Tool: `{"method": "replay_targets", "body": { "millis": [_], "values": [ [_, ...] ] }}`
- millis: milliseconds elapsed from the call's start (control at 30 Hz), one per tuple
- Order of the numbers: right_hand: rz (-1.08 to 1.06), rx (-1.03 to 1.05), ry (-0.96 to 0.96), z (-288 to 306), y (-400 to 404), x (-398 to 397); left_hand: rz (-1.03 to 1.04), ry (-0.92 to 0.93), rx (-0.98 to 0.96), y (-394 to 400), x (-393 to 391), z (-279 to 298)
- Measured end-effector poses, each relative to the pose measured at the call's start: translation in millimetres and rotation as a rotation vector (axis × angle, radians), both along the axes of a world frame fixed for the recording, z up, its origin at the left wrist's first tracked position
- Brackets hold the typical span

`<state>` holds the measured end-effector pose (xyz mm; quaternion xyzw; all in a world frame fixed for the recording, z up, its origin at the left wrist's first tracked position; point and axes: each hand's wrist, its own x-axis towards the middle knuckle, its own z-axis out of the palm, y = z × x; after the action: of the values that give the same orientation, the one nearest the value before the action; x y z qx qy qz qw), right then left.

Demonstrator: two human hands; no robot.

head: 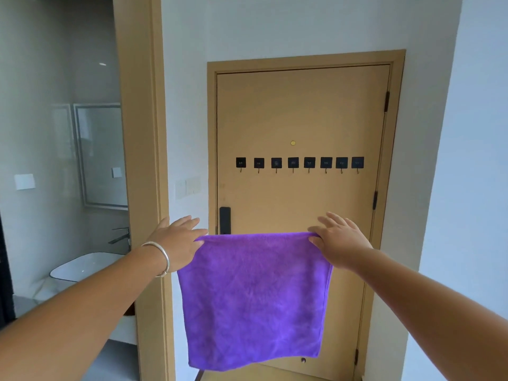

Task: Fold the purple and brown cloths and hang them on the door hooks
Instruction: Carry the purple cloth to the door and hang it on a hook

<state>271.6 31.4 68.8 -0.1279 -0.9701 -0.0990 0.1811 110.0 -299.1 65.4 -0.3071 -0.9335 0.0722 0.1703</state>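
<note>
A purple cloth (pixel 254 298) hangs flat in front of me, folded over at its top edge. My left hand (pixel 178 239) pinches its top left corner and my right hand (pixel 339 239) pinches its top right corner, the other fingers spread. Behind it is a tan door (pixel 302 119) with a row of several black stick-on hooks (pixel 299 163) at mid height, above my hands. No brown cloth is in view.
A black door handle (pixel 224 220) sits on the door's left edge, just above the cloth. To the left an open doorway shows a bathroom with a white basin (pixel 82 265), a tap and a mirror. White walls flank the door.
</note>
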Motion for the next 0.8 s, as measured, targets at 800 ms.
{"method": "replay_targets", "body": {
  "millis": [800],
  "values": [
    [0.160,-0.038,0.044,11,165,-318,0.175,0.042,-0.045,141,-259,20]
  ]
}}
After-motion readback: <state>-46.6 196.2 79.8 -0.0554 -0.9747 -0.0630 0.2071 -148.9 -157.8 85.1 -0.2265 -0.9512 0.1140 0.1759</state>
